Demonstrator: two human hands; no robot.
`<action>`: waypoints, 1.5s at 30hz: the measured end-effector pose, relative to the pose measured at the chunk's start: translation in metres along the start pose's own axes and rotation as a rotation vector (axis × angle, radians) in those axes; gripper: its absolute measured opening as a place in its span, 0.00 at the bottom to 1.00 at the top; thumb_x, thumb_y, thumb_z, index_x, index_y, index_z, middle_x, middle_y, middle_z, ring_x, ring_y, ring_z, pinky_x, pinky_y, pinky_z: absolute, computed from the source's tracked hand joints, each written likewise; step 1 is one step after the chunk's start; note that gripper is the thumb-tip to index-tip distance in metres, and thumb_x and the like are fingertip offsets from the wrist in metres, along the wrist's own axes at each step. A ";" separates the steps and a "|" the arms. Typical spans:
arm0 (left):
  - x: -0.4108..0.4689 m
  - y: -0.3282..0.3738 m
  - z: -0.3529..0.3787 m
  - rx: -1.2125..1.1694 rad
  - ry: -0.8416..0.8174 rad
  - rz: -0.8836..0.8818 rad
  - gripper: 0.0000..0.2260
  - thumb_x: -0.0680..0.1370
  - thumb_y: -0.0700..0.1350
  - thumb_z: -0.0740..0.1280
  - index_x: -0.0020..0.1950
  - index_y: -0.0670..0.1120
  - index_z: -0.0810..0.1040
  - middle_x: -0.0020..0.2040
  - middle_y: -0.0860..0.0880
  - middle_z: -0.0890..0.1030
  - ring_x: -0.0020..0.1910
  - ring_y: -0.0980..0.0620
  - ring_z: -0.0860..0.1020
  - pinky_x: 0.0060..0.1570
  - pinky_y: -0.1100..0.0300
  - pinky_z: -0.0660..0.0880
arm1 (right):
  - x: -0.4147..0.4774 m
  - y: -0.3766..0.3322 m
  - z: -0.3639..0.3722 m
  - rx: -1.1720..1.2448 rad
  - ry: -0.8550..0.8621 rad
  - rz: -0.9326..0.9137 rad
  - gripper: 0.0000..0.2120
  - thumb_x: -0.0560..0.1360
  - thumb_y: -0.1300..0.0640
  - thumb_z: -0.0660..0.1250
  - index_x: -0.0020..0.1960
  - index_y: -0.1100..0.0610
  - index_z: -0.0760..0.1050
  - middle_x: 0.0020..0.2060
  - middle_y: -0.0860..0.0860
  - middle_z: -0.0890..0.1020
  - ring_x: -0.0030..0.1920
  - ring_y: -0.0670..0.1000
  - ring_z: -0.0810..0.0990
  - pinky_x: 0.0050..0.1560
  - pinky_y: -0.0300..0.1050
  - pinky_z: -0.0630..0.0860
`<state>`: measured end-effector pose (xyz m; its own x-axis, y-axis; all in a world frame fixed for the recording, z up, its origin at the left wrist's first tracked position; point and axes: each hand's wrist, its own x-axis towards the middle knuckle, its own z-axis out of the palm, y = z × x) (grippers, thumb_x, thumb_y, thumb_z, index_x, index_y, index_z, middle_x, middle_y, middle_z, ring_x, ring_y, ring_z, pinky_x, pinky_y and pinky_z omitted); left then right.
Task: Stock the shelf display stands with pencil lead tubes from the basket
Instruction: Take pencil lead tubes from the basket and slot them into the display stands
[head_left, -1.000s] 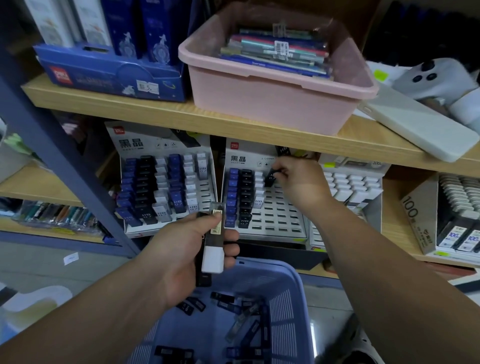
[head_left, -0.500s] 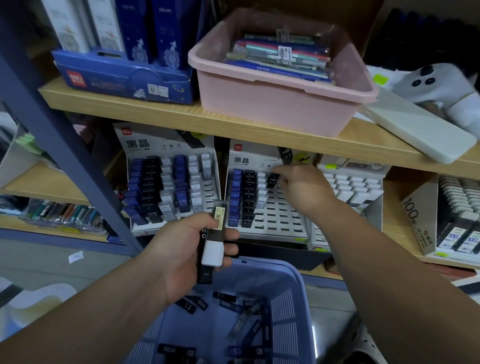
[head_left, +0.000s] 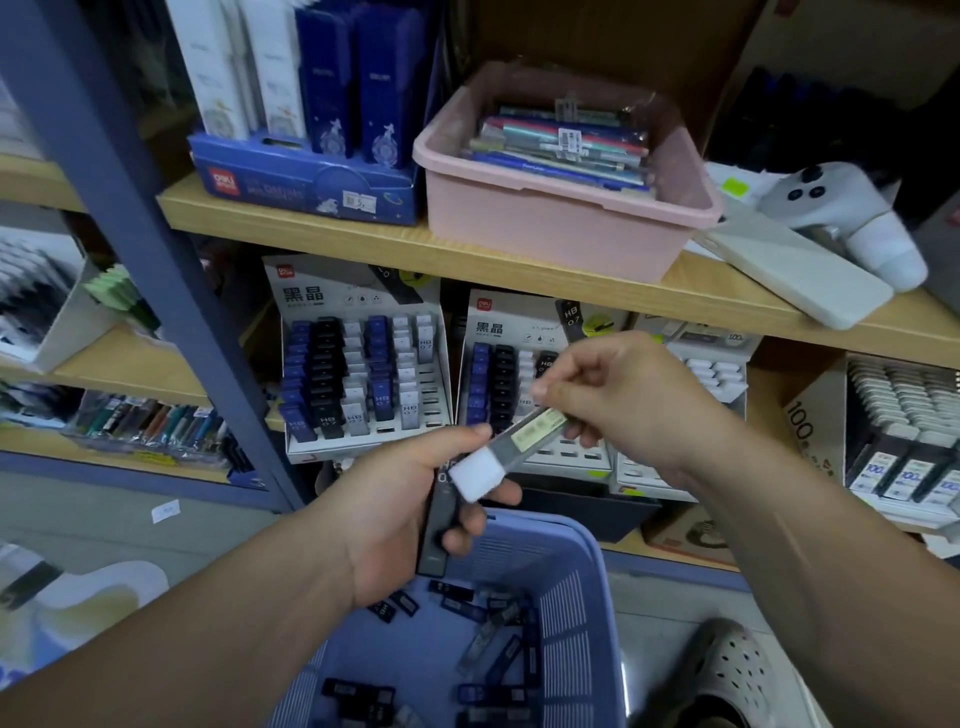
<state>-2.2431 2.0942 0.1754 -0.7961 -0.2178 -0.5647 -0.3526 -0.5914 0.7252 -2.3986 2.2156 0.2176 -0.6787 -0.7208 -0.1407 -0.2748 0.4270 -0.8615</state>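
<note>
Above a lilac-blue slatted plastic basket (head_left: 597, 566), in front of the lower wooden shelf, both hands meet on one smoky-clear pencil lead tube with a white cap (head_left: 511, 447). The left hand (head_left: 400, 514) has its grip curled round the capped end, thumb laid on top. The same grip also holds a dark grey lead tube (head_left: 439, 530), which stands roughly upright against the fingers. The right hand (head_left: 628, 395) pinches the other end of the white-capped tube between thumb and fingertips, just past a pale green label. The tube slants up to the right between the two hands.

Loose dark lead tubes (head_left: 498, 618) lie scattered on the basket floor.

Behind the hands, two white cardboard display stands sit side by side on the lower shelf. The left stand (head_left: 358, 448) carries columns of blue, black and white tubes. The middle stand (head_left: 498, 314) has such columns on its left side only, and the right hand partly hides it.

On the upper wooden shelf (head_left: 311, 234) a pink plastic tub (head_left: 545, 234) holds packs of pens, next to a dark blue cardboard box (head_left: 301, 182) of tall cartons. A grey perforated clog (head_left: 727, 675) shows at the lower right.
</note>
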 end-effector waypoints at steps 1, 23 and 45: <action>0.000 -0.001 0.000 -0.013 0.023 -0.007 0.13 0.78 0.48 0.69 0.58 0.42 0.80 0.44 0.41 0.84 0.28 0.52 0.71 0.26 0.61 0.63 | -0.007 0.001 -0.004 0.030 0.081 -0.023 0.07 0.74 0.58 0.76 0.41 0.60 0.82 0.30 0.54 0.82 0.28 0.47 0.78 0.30 0.40 0.76; 0.060 -0.022 0.065 -0.043 -0.021 0.015 0.14 0.81 0.50 0.59 0.54 0.41 0.76 0.34 0.44 0.74 0.27 0.50 0.67 0.27 0.58 0.61 | -0.031 0.103 -0.075 -0.590 0.174 -0.149 0.05 0.76 0.56 0.73 0.48 0.52 0.76 0.37 0.47 0.79 0.36 0.47 0.76 0.38 0.46 0.72; 0.088 -0.040 0.069 -0.125 0.023 0.006 0.14 0.84 0.54 0.54 0.51 0.44 0.69 0.33 0.44 0.74 0.24 0.50 0.66 0.22 0.62 0.61 | 0.009 0.182 -0.138 -0.289 0.572 -0.094 0.11 0.80 0.59 0.67 0.54 0.43 0.73 0.42 0.50 0.82 0.44 0.52 0.82 0.45 0.48 0.79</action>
<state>-2.3333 2.1522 0.1235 -0.7863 -0.2382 -0.5701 -0.2826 -0.6819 0.6746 -2.5488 2.3622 0.1264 -0.8768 -0.3910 0.2798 -0.4685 0.5638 -0.6802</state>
